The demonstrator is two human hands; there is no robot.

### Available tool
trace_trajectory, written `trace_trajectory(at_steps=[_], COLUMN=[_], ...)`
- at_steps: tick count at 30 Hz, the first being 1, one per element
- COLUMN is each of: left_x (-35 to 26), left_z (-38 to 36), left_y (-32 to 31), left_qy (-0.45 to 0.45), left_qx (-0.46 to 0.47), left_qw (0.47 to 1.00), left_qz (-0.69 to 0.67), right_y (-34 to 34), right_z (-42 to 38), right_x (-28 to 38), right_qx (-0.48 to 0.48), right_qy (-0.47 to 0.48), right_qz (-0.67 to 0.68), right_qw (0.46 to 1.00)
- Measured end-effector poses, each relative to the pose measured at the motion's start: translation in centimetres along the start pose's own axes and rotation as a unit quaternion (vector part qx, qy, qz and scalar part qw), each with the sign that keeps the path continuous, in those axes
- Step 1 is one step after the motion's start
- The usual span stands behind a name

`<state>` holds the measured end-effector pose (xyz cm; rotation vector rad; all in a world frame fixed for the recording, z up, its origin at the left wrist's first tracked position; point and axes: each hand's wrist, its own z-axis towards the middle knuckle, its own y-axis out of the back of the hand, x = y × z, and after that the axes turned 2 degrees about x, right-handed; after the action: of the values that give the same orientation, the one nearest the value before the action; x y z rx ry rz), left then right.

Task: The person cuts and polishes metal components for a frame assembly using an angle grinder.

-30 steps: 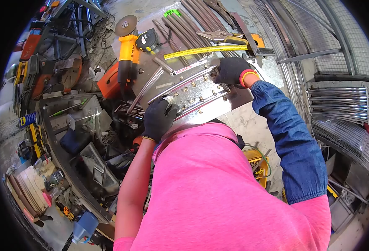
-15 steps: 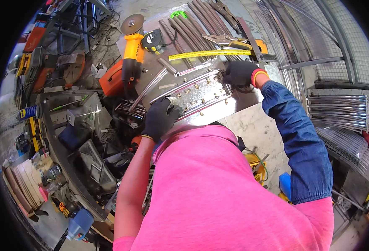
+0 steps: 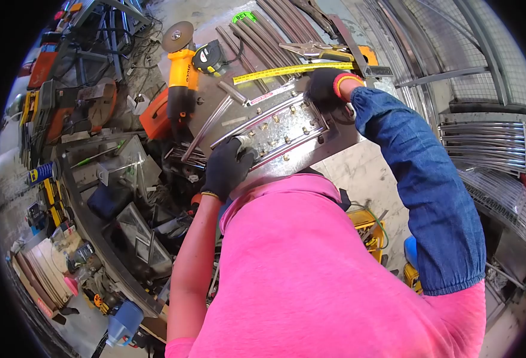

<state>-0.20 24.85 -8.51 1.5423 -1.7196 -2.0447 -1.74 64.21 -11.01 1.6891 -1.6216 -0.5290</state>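
Observation:
A frame of shiny metal rods (image 3: pixel 263 118) lies on a flat metal jig plate (image 3: pixel 296 123) studded with several small brass-coloured pegs. My left hand (image 3: pixel 230 168), in a black glove, is closed around the left end of the frame, with thumb and fingers at the rod ends. At the frame's far right end is my right hand (image 3: pixel 325 88), also gloved in black with a red and yellow cuff. Its fingers are curled, and what they hold is hidden. Beyond the plate a yellow tape measure blade (image 3: pixel 293 71) stretches across the bench beside locking pliers (image 3: pixel 311 49).
A yellow angle grinder (image 3: pixel 182 83) stands left of the plate, near a tape measure case (image 3: pixel 209 58) and an orange box (image 3: pixel 155 113). Dark metal bars (image 3: pixel 269 42) lie at the back. Bundled shiny rods (image 3: pixel 484 140) and wire mesh panels (image 3: pixel 496 197) are at the right.
My right hand has moved up and slightly left along the frame's right end. My left hand stays at the left end. The whole view has shifted a little.

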Motion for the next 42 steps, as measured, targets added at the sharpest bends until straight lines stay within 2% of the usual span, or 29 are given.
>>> trace_trajectory(at_steps=[1,3,4,5,7,9,10,11,13,15,17,22,24,26,31,36,40,42], left_x=[0.0,0.0,0.2,0.5,0.4,0.0,0.3,0.5,0.4,0.5,0.4,2.6,3.3,3.8,4.0,4.5,3.1,3.0], left_z=[-0.1,-0.1,-0.1,-0.2,-0.9,-2.4,-2.7,-2.8,-2.4,-1.3,-0.2,1.4,1.8,2.3,2.8,3.3,3.0,3.2], left_y=[0.0,0.0,0.1,0.2,0.6,1.6,2.0,2.2,3.1,3.4,3.2,2.9,3.0,3.5,4.1,3.9,3.2,2.8], left_qy=[-0.002,-0.009,-0.015,-0.005,0.015,-0.001,-0.035,-0.037,-0.041,-0.074,-0.101,-0.078,-0.065,-0.068,-0.081,-0.09,-0.054,-0.042], left_qx=[-0.005,-0.014,-0.022,-0.005,0.005,-0.064,-0.116,-0.109,-0.193,-0.18,-0.111,-0.057,-0.044,0.009,0.021,0.023,0.022,0.022], left_qw=[1.0,1.0,1.0,1.0,0.999,0.995,0.993,0.993,0.972,0.973,0.965,0.966,0.97,0.974,0.977,0.979,0.978,0.973], left_qz=[-0.001,-0.004,-0.005,-0.018,-0.037,-0.075,0.012,0.013,0.128,0.12,0.214,0.238,0.232,0.218,0.196,0.182,0.201,0.227], right_y=[-0.6,-0.8,-1.0,1.0,0.7,0.7,0.9,0.7,-0.2,-1.0,-1.2,0.2,0.0,-0.7,-1.6,-1.1,-0.5,-0.6], right_z=[-0.1,-0.7,-0.8,-4.1,-5.1,-7.9,-9.0,-9.7,-9.7,-9.0,-7.8,-7.7,-7.5,-6.6,-6.0,-6.0,-5.8,-6.7], right_x=[0.3,1.3,1.0,2.4,2.3,2.6,3.1,3.5,3.5,3.9,4.0,4.8,5.7,6.2,5.4,5.2,5.9,6.7], right_qx=[-0.041,-0.099,-0.083,-0.111,-0.092,-0.044,-0.046,-0.048,-0.083,-0.117,-0.132,-0.081,-0.089,-0.106,-0.104,-0.084,-0.071,-0.116], right_qy=[-0.015,-0.113,-0.089,-0.083,-0.071,-0.051,-0.085,-0.121,-0.132,-0.14,-0.155,-0.176,-0.188,-0.213,-0.193,-0.18,-0.182,-0.208], right_qz=[0.011,0.124,0.123,0.195,0.185,0.161,0.208,0.255,0.26,0.267,0.232,0.24,0.223,0.205,0.246,0.207,0.178,0.22], right_qw=[0.999,0.981,0.985,0.971,0.976,0.985,0.973,0.958,0.953,0.946,0.951,0.951,0.952,0.949,0.944,0.958,0.964,0.946])
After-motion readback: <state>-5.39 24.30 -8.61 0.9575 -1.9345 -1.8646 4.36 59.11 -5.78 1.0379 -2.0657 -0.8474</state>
